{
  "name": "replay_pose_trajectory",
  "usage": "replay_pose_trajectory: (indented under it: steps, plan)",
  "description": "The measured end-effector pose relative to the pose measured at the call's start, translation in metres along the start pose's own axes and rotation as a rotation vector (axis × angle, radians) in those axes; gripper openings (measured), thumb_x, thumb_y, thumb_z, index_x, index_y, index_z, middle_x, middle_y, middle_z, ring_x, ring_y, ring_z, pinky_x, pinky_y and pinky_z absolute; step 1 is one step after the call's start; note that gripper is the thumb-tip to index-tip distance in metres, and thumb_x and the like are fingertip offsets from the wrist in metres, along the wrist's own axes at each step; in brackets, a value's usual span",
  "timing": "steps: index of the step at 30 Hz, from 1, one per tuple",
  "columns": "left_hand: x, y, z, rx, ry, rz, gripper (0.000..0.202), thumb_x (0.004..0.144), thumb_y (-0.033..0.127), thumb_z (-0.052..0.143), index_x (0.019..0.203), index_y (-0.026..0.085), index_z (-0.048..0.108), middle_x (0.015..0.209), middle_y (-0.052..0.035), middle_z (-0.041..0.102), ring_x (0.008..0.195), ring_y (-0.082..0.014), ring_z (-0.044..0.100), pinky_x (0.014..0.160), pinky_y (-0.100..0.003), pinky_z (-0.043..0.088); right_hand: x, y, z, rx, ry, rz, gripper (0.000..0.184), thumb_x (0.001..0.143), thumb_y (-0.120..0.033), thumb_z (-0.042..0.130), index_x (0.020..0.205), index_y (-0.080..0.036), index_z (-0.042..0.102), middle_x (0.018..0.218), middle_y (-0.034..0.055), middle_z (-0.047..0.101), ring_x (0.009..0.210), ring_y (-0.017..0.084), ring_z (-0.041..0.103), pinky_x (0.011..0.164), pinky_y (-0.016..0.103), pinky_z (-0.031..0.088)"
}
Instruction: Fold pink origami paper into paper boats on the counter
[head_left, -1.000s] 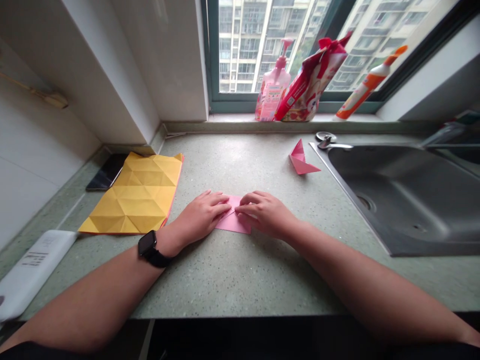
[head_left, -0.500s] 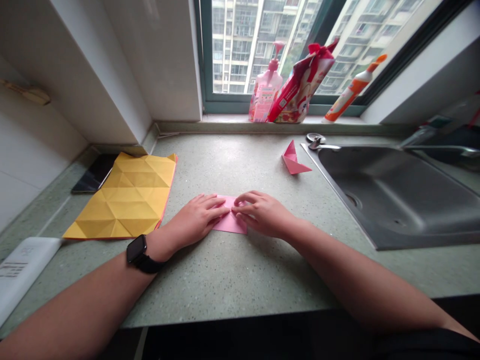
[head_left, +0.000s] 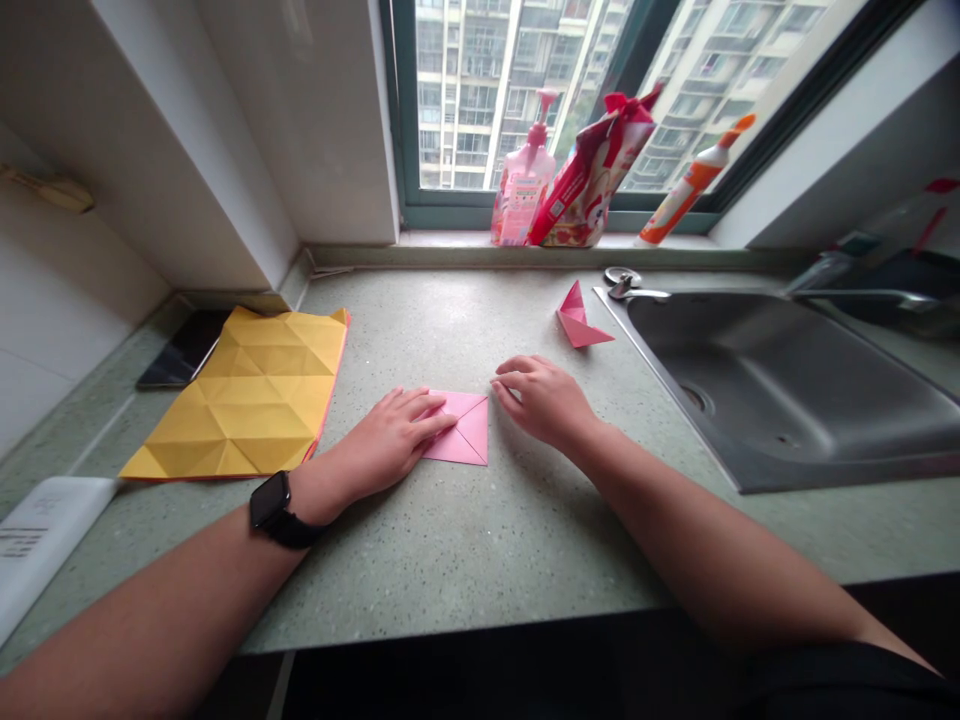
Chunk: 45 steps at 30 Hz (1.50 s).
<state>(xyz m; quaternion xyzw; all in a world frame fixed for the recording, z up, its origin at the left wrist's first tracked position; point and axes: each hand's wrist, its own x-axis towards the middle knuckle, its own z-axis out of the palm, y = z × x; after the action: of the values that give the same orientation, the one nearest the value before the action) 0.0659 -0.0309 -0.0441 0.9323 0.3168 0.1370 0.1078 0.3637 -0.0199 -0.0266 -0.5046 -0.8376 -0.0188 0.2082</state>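
A pink square of folded paper [head_left: 471,438] lies flat on the speckled counter, with crease or flap lines meeting near its middle. Across its left part rests my left hand [head_left: 401,428], fingers stretched out and pressing on it; that side of the paper is hidden. My right hand [head_left: 544,400] hovers just right of the paper, apart from it, fingers loosely bent and nothing seen in them. Beyond it, near the sink, stands a darker pink folded-paper shape [head_left: 579,322] with pointed corners.
Creased yellow sheets [head_left: 251,400] lie at left, overlapping a dark phone [head_left: 180,350]. A white object [head_left: 45,540] sits at the near left edge. The steel sink [head_left: 787,390] is at right. On the sill stand a pump bottle [head_left: 521,195], a red bag [head_left: 592,180] and an orange-white tube [head_left: 690,190].
My right hand has lifted off the pink paper and moved right and slightly away, uncovering its right half. My left hand stays on the paper. The view has shifted slightly.
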Motion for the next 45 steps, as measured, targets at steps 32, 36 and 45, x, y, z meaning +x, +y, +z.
replay_pose_trajectory:
  steps: [32, 36, 45]
  plan:
    - [-0.006, 0.017, -0.055, 0.102, -0.222, -0.036, 0.015, 0.103, 0.033, 0.075, 0.111, 0.033, 0.087, 0.161, -0.0069, 0.063, 0.150, -0.0375, 0.053, 0.127, -0.068, 0.035, -0.002, -0.014, 0.012, 0.228, -0.143, -0.207, 0.022, 0.103, -0.024, 0.069, 0.108, -0.032, 0.089, 0.111, 0.0050, 0.082, 0.093, 0.022, 0.073, 0.085, 0.039, 0.059]
    - [-0.010, 0.009, -0.062, 0.069, -0.274, -0.036, 0.012, 0.097, 0.033, 0.084, 0.108, 0.037, 0.088, 0.165, -0.0014, 0.060, 0.152, -0.0379, 0.051, 0.127, -0.065, 0.037, -0.001, -0.012, 0.012, 0.236, -0.160, -0.217, 0.023, 0.104, -0.025, 0.067, 0.108, -0.032, 0.088, 0.112, 0.0061, 0.082, 0.094, 0.023, 0.073, 0.085, 0.041, 0.060]
    - [-0.013, 0.003, -0.068, 0.018, -0.151, 0.038, 0.012, 0.099, 0.036, 0.082, 0.091, 0.030, 0.088, 0.151, -0.0026, 0.071, 0.141, -0.0363, 0.062, 0.121, -0.057, 0.047, 0.000, -0.014, 0.008, 0.206, -0.185, -0.247, 0.024, 0.104, -0.024, 0.066, 0.110, -0.031, 0.088, 0.113, 0.0065, 0.081, 0.096, 0.023, 0.074, 0.087, 0.040, 0.060]
